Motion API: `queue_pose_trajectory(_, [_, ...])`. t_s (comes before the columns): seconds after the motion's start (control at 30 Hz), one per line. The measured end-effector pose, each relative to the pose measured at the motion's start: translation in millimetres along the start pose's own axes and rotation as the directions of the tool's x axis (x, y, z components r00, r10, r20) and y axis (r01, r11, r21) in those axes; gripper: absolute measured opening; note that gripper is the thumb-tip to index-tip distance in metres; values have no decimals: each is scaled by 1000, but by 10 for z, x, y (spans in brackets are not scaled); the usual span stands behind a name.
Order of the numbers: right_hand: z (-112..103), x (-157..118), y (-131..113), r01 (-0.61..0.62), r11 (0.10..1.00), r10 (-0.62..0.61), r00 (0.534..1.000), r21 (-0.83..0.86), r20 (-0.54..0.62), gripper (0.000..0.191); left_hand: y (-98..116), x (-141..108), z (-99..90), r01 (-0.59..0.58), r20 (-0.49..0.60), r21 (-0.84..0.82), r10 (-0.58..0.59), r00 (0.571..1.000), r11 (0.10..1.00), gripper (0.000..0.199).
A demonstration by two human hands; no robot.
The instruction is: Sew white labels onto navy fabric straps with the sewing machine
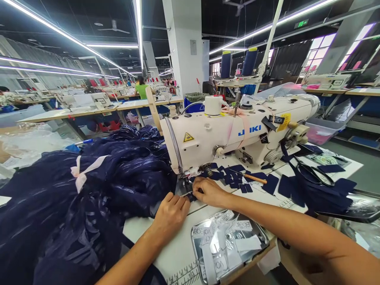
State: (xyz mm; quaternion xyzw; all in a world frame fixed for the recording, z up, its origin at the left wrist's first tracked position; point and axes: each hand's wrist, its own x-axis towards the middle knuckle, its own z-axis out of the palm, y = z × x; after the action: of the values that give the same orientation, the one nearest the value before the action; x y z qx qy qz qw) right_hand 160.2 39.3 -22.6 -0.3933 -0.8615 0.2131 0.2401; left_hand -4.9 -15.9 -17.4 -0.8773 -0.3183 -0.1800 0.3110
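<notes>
A white sewing machine (pixel 204 132) stands before me, its presser foot (pixel 187 184) down near my fingers. My left hand (pixel 172 211) is closed just in front of the foot, at the edge of some dark navy fabric (pixel 156 208). To the right of the needle area, my right hand (pixel 209 191) pinches close to the foot, with a bit of navy fabric beneath it. Exactly what the fingertips hold is hidden. A big heap of sheer navy fabric (pixel 127 166), tied with a pale pink strip (pixel 83 174), spreads to the left.
A metal tray (pixel 261 243) of printed white labels sits at the front edge. Right of the machine lie small navy pieces (pixel 234 178), a wooden-handled tool (pixel 255 179) and black scissors (pixel 314 172). Thread cones (pixel 249 62) stand behind. A person in green (pixel 141 90) is farther back.
</notes>
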Motion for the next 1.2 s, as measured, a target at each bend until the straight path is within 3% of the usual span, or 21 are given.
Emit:
queue_pose_trajectory(0.17, [48,3,18,-15,999,17,999,44,-42,17,10,30,14,-8,10,-2,8,1000,1000,28])
queue_pose_trajectory(0.43, [2,-46,-36,-7,999,5,999,-37,-42,13,3,51,27,-49,82,-5,49,995,999,22])
queue_pose_trajectory(0.57, [-43,-110,-42,53,997,-53,999,-47,-5,10,2,42,34,-57,117,-27,59,991,998,21])
queue_pose_trajectory(0.63, [-46,-163,-75,121,983,-117,993,-137,34,13,5,42,36,-57,123,-35,61,991,998,21])
queue_pose_trajectory(0.77, [-1,-267,-207,246,837,-188,968,-490,165,13,-21,33,-9,-62,138,-51,68,988,997,21])
queue_pose_trajectory(0.83, [15,-288,-252,317,753,-206,946,-576,250,14,-64,6,-53,-65,162,-78,77,984,995,21])
queue_pose_trajectory(1.03, [-102,-188,-120,534,612,-391,846,-583,363,17,-163,-98,-76,-75,119,-256,109,987,964,23])
queue_pose_trajectory(1.2, [-204,-62,61,555,605,-442,830,-571,340,23,-66,-23,12,0,199,-233,48,979,972,20])
